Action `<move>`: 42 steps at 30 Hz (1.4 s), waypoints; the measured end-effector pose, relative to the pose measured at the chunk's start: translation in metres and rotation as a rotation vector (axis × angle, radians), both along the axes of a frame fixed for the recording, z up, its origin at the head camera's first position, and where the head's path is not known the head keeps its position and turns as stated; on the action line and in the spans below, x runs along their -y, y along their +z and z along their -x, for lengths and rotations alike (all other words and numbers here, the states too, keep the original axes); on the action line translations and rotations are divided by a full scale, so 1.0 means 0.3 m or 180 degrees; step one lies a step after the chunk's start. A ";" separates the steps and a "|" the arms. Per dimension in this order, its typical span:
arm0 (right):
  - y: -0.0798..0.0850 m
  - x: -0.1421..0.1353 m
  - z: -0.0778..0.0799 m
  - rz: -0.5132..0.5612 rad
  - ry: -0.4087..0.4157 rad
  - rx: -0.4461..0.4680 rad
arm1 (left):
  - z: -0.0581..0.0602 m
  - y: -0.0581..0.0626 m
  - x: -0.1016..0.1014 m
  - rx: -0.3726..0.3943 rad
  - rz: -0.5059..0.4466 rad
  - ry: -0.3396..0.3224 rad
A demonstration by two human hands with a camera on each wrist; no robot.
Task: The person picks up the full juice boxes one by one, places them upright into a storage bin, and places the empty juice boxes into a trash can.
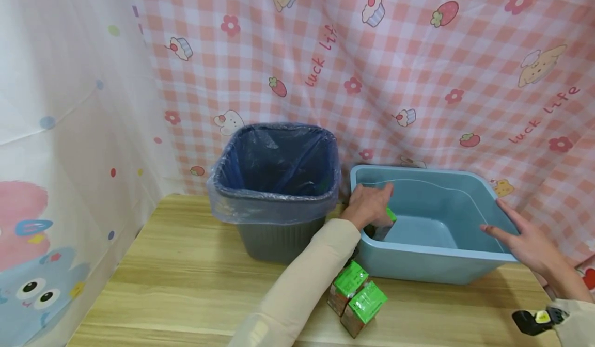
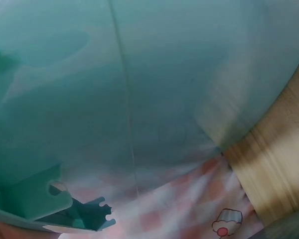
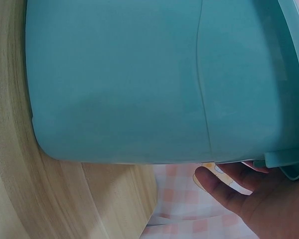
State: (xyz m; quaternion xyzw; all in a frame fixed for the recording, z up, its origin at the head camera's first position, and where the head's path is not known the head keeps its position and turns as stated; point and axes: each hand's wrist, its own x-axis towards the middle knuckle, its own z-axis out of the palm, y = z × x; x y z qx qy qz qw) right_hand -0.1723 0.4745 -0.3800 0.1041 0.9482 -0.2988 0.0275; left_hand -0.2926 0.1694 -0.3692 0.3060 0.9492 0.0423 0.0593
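A light blue plastic basin (image 1: 420, 254) stands at the right of the wooden table. My left hand (image 1: 367, 205) grips its left end, the thumb reaching inside over the rim. Just under that hand, a small green-topped carton (image 1: 391, 214) shows inside the basin, mostly hidden. My right hand (image 1: 530, 241) holds the rim at the right end, thumb on the inner side and other fingers outside, and the right wrist view shows these fingers (image 3: 224, 191) against the outer wall. Two more green-topped cartons (image 1: 351, 279) stand together in front of the basin.
Left of the basin stands a dark grey bin (image 1: 274, 238) lined with a bluish plastic bag (image 1: 260, 207). Behind the table (image 1: 186, 285) hangs a pink checked curtain (image 1: 297, 52), and a white patterned curtain (image 1: 69, 104) hangs at the left.
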 end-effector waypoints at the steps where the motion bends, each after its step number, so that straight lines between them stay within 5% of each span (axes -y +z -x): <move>1: -0.001 -0.001 -0.001 -0.0002 -0.0002 -0.0009 | 0.000 0.001 0.000 0.0009 0.0021 -0.0017; 5: -0.003 -0.004 -0.005 0.0002 -0.0013 -0.0044 | 0.005 0.006 -0.010 0.0031 0.0020 -0.0033; 15: 0.003 0.003 -0.005 0.0085 -0.0030 0.0022 | 0.006 0.001 -0.039 -0.0164 0.0778 0.0051; 20: 0.008 0.009 -0.002 0.0201 -0.0047 0.0079 | 0.002 0.000 -0.038 -0.0283 0.0926 0.0085; 32: 0.005 0.000 -0.002 0.0199 0.0064 0.0014 | 0.001 0.002 -0.030 -0.0226 0.0645 0.0117; 42: 0.003 0.010 -0.002 0.0243 -0.0057 0.0046 | 0.006 0.001 -0.016 -0.0178 -0.0173 0.0157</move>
